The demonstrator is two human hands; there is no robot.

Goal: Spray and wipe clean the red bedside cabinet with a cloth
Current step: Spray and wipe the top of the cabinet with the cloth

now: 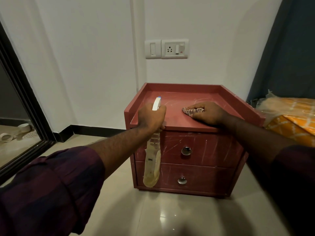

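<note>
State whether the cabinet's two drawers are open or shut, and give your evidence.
Shut: upper drawer and lower drawer sit flush with the cabinet front.

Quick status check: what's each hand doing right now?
Left hand: grips the spray bottle.
Right hand: open, fingers pressing the cloth flat on the cabinet top.

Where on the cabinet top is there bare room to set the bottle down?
Bare: the back strip of the top under the rear rim, and the middle gap between left hand and cloth. Crowded: the front, left hand gripping the bottle at left, right hand pressing the cloth at right.
</note>
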